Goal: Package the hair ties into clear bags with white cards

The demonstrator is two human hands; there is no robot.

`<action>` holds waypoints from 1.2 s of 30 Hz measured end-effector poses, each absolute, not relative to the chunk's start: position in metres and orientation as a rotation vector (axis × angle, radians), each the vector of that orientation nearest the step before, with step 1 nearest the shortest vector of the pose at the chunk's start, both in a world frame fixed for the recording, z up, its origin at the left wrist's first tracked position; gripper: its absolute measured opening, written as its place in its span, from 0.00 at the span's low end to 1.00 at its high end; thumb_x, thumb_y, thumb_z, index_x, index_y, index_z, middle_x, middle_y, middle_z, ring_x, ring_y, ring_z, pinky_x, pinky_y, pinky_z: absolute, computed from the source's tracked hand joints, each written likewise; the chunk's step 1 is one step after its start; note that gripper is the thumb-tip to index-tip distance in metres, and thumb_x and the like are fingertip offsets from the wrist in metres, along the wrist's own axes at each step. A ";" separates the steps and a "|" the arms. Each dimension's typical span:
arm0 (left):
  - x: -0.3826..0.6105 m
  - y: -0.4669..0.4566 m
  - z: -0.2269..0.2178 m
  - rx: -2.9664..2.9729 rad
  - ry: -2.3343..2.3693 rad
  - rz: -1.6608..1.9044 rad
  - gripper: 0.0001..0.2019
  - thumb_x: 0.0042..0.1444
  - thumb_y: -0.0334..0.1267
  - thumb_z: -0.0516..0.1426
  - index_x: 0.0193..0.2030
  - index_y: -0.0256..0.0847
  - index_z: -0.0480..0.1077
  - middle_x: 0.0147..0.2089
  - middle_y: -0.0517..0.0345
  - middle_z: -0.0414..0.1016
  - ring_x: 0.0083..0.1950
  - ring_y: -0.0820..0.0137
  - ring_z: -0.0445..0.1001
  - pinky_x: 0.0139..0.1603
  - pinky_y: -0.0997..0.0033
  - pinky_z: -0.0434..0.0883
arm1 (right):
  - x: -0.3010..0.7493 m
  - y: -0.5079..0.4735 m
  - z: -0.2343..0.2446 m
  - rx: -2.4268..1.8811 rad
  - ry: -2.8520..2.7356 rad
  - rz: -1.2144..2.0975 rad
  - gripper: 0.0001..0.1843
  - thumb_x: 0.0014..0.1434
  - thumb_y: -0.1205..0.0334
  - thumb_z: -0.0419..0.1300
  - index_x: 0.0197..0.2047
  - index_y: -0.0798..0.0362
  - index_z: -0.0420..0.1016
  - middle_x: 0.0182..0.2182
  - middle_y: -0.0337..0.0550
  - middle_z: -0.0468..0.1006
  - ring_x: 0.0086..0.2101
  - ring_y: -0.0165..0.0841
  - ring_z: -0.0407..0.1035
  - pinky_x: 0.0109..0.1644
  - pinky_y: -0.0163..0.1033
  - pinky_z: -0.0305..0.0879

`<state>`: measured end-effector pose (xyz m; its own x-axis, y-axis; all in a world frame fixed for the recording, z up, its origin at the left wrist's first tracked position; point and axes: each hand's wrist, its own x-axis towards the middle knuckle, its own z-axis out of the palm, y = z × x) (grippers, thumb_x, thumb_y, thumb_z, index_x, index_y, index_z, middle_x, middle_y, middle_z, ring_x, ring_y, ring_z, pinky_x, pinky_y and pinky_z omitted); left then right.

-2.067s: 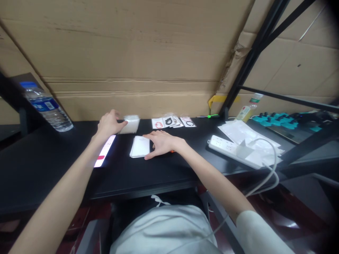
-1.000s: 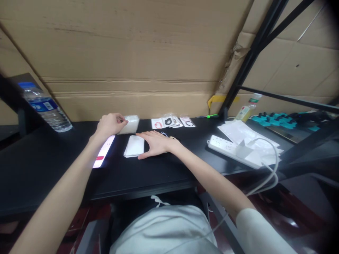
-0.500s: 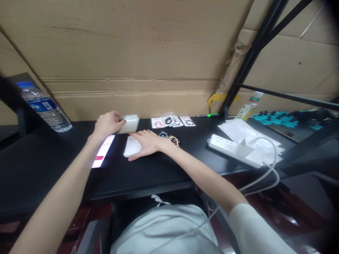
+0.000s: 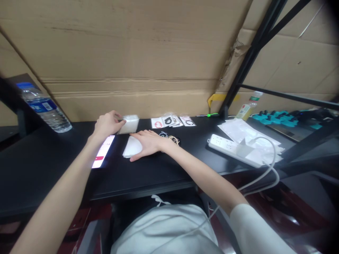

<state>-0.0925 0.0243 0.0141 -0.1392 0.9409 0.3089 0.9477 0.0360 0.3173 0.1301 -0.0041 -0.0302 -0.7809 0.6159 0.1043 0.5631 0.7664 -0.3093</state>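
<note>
At the back of the black table, my left hand [image 4: 106,124] is closed, thumb and fingertips at the left edge of a stack of clear plastic bags [image 4: 130,124]. My right hand [image 4: 148,143] lies palm down with fingers spread, partly covering a stack of white cards [image 4: 130,147]; the cards' left edges show slightly fanned. Just beyond my right wrist are a thin coiled blue-green cord [image 4: 163,134] and a beige cord loop [image 4: 174,140], both partly hidden by the wrist. Below my left wrist lies a phone [image 4: 102,154] with its screen lit.
Several small bags with coiled cords [image 4: 169,120] line the back edge. A water bottle [image 4: 45,106] leans at the left. To the right are a white power strip [image 4: 224,144] with a cable, white plastic sheets [image 4: 239,129] and a drink bottle [image 4: 249,107]. A cardboard wall [image 4: 137,53] closes the back.
My right hand has shifted slightly to the right, and the white cards beneath it look a little more fanned toward the left. My left hand stays in place at the plastic bags.
</note>
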 end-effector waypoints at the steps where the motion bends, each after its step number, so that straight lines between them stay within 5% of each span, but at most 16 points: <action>1: -0.092 0.024 0.014 -2.050 -2.254 -0.708 0.22 0.57 0.52 0.63 0.54 0.45 0.76 0.45 0.50 0.85 0.51 0.48 0.81 0.51 0.53 0.76 | 0.132 -0.006 -0.028 -0.941 -2.761 0.393 0.63 0.49 0.22 0.67 0.77 0.52 0.60 0.71 0.62 0.67 0.70 0.64 0.59 0.73 0.70 0.54; 8: -0.093 0.025 0.015 -2.036 -2.274 -0.725 0.23 0.57 0.53 0.63 0.55 0.44 0.76 0.46 0.47 0.85 0.52 0.46 0.81 0.51 0.51 0.76 | 0.167 -0.001 -0.002 -0.943 -2.702 0.357 0.57 0.57 0.23 0.63 0.76 0.53 0.62 0.71 0.60 0.67 0.68 0.57 0.64 0.70 0.60 0.62; 15: -0.091 0.026 0.014 -2.038 -2.270 -0.648 0.22 0.57 0.51 0.62 0.55 0.45 0.76 0.46 0.50 0.85 0.54 0.47 0.81 0.52 0.53 0.76 | 0.199 0.068 0.002 -1.365 -2.572 -0.113 0.21 0.71 0.57 0.61 0.62 0.58 0.78 0.61 0.59 0.76 0.61 0.50 0.70 0.65 0.53 0.65; 24: -0.089 0.026 0.011 -2.049 -2.248 -0.633 0.21 0.59 0.50 0.61 0.55 0.42 0.77 0.46 0.49 0.85 0.53 0.47 0.81 0.51 0.53 0.76 | 0.192 0.106 -0.017 -1.580 -2.682 -0.250 0.19 0.69 0.70 0.56 0.55 0.67 0.83 0.58 0.67 0.79 0.62 0.54 0.69 0.68 0.55 0.62; 36: -0.084 0.021 0.015 -2.069 -2.250 -0.691 0.19 0.60 0.48 0.61 0.54 0.42 0.77 0.44 0.48 0.85 0.52 0.47 0.81 0.50 0.53 0.75 | 0.200 0.104 -0.011 -1.452 -2.617 -0.228 0.22 0.70 0.67 0.56 0.62 0.65 0.78 0.61 0.65 0.77 0.62 0.52 0.69 0.68 0.53 0.63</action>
<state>-0.0844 0.0214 0.0146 -0.1281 0.9464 0.2966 0.9496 0.0308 0.3118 0.1998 0.1038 -0.0106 -0.5244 0.8288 0.1954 0.8501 0.5227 0.0642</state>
